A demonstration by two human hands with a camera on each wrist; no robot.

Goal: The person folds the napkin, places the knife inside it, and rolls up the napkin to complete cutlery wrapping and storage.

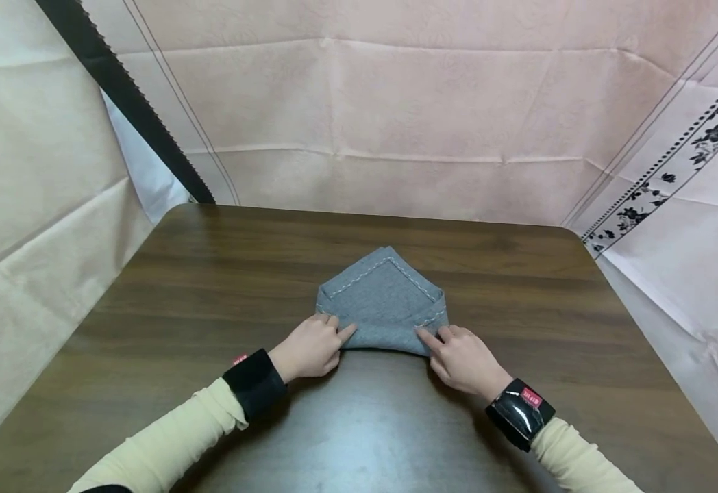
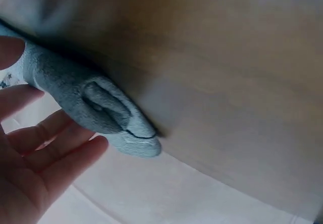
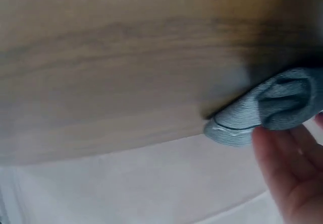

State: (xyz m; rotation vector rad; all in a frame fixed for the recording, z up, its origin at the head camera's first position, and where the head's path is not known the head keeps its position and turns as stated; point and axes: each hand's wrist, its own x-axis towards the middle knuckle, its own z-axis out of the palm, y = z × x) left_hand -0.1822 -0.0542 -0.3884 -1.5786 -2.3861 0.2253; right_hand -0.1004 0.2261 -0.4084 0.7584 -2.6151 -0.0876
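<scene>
A blue-grey folded cloth (image 1: 386, 291) with pale dashed stitching lies on the table, its point facing away from me and its near edge rolled over. My left hand (image 1: 312, 344) rests on the left end of that roll. On the right end, my right hand (image 1: 465, 359) touches it with an index finger extended over the fabric. Close up in the left wrist view, fairly straight fingers (image 2: 55, 138) meet the cloth roll (image 2: 60, 80). The right wrist view has fingers (image 3: 275, 158) against the cloth's layered end (image 3: 237, 118); part of that hand is out of frame.
Beneath the cloth is a brown wood-grain table (image 1: 211, 294) with rounded far corners. Creased pale sheeting (image 1: 396, 103) hangs behind it and at the sides, with a black strip (image 1: 131, 103) at the left. Both wrists wear black bands (image 1: 255, 385).
</scene>
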